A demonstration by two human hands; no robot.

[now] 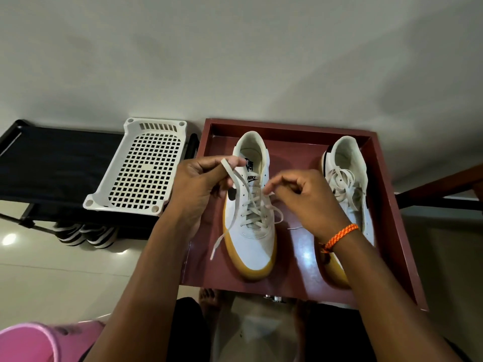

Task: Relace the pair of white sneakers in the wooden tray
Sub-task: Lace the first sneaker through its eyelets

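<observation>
- A white basket (142, 167) rests on a dark rack (52, 163) to your left, beside the wooden tray (386, 205).
- Your left hand (201, 184) pinches one end of the lace (232, 202) between thumb and fingers, lifted above the left sneaker (254, 241).
- Your right hand (308, 199) pinches the other lace end over the eyelets.
- The right sneaker (350, 178) lies in the tray, its laces loose.

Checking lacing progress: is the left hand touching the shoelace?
Touching. The head view shows the left hand pinching the shoelace between thumb and fingers.
</observation>
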